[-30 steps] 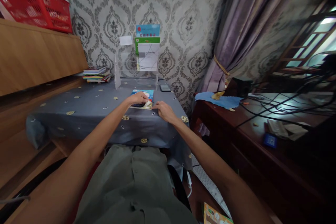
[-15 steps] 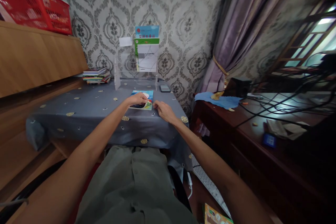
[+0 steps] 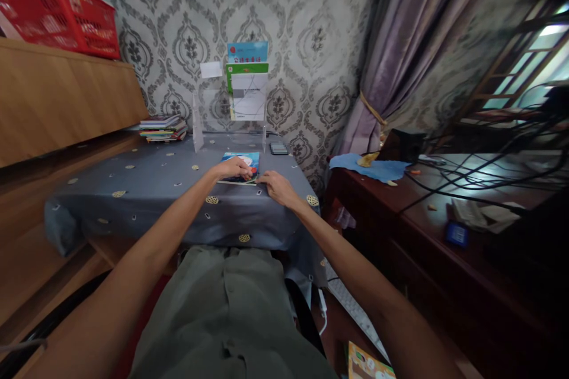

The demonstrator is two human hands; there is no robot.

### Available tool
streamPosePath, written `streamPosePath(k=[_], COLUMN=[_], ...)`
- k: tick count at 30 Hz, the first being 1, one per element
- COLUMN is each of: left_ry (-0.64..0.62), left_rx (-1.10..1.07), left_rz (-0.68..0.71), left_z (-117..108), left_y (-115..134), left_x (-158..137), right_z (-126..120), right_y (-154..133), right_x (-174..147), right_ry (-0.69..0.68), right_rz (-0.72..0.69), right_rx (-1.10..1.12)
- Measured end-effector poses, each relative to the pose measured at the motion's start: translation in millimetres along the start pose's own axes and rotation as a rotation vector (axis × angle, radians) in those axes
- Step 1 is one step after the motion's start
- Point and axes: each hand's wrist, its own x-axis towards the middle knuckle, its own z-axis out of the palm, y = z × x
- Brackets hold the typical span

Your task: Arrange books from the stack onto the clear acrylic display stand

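A thin blue picture book lies on the cloth-covered table. My left hand rests across its cover from the left, fingers closed together at the cover's lower right part. At the book's lower right corner, my right hand is closed, thumb and forefinger pinching the page edge. Much of the cover is hidden under my left hand.
A clear acrylic stand behind the book holds upright booklets. Stacked books lie at the back left, a dark flat item at the back right. A brown desk with tangled cables stands to the right.
The book's lower right corner, which was curled up under my left fingers, now lies flatter. My right fingertips have moved slightly left onto that corner.
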Motion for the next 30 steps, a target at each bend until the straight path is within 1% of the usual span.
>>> streamPosePath(k=[8, 15, 19, 24, 27, 30], left_ry=[0.03, 0.106, 0.12, 0.097, 0.08, 0.053], left_rx=[0.213, 0.498, 0.657, 0.808, 0.867, 0.902], left_rz=[0.094, 0.164, 0.181, 0.173, 0.164, 0.18], left_z=[4.1, 17.8, 31.8, 46.9, 46.3, 37.7], left_y=[-1.2, -1.8, 5.8, 21.0, 27.3, 29.5], left_x=[-10.0, -25.3, -39.9, -53.7, -54.7, -50.4], right_z=[1.8, 0.7, 1.7, 1.2, -1.0, -4.1], right_y=[7.1, 5.7, 4.2, 0.7, -2.6, -5.7], right_x=[2.0, 2.0, 2.1, 0.8, 0.0, -0.5], right_ry=[0.049, 0.012, -0.016, -0.05, -0.062, -0.068], right_rz=[0.042, 0.03, 0.039, 0.046, 0.036, 0.011], right_rx=[0.064, 0.032, -0.007, -0.055, -0.082, -0.097])
